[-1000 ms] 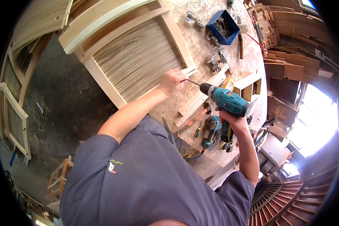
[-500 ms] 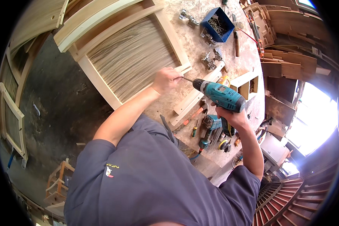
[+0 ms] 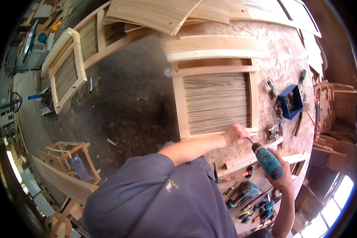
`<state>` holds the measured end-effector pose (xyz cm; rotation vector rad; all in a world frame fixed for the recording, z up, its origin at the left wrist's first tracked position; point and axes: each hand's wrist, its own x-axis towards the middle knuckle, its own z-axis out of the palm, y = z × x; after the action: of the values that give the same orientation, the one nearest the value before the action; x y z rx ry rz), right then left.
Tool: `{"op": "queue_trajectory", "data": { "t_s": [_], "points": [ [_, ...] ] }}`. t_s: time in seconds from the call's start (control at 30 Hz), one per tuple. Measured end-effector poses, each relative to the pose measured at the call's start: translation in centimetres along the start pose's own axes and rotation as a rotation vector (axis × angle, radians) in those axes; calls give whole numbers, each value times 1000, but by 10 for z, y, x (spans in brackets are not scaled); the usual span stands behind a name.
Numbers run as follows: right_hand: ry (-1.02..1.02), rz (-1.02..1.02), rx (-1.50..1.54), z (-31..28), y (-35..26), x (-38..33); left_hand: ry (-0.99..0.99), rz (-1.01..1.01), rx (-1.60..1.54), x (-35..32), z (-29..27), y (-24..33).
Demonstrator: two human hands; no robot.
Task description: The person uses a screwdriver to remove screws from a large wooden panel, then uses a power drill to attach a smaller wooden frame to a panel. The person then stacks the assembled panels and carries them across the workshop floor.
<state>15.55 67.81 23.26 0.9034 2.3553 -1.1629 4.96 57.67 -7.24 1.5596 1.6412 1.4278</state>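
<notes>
My right hand [image 3: 282,174] is wrapped around a teal cordless drill [image 3: 269,162], whose thin bit points away and to the left. The bit's tip reaches the fingers of my left hand [image 3: 236,135], which are pinched together at the near right corner of a pale wooden frame [image 3: 180,104]. Whatever sits between those fingers is too small to make out. Inside the frame lies a grey-brown wood-grain panel [image 3: 216,104]. Just below the drill's front runs a loose wooden strip [image 3: 242,160] with holes in it.
Right of the frame are a blue box [image 3: 288,113] of screws, metal hinges [image 3: 271,133] and a screwdriver [image 3: 302,76]. A hammer [image 3: 238,176] and a second power tool [image 3: 246,190] lie close to my body. Wooden sheets [image 3: 154,16] overlap at the far side.
The view has swung, so the frame, bench and hands appear farther right and turned. My left hand remains at the frame's corner, with the drill bit still at its fingers.
</notes>
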Motion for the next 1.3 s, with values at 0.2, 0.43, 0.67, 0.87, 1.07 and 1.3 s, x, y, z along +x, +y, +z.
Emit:
{"op": "queue_trajectory", "data": {
  "t_s": [0.2, 0.43, 0.67, 0.87, 1.07, 1.3],
  "points": [
    [8, 244, 221, 2, 4, 3, 15, -66, -35, -1, -2, 4],
    [40, 173, 150, 9, 3, -9, 29, -53, 3, -1, 6, 2],
    [100, 111, 112, 19, 6, -25, 43, 5, -220, -10, 36, -30],
    [136, 98, 557, 35, 9, -68, 200, 13, 124, -6, -44, 20],
    [58, 43, 735, 101, 9, -70, 189, -637, -215, -107, -199, 25],
    [-17, 122, 581, 149, -37, -49, -87, -99, 190, -148, -187, 37]
  ]
}}
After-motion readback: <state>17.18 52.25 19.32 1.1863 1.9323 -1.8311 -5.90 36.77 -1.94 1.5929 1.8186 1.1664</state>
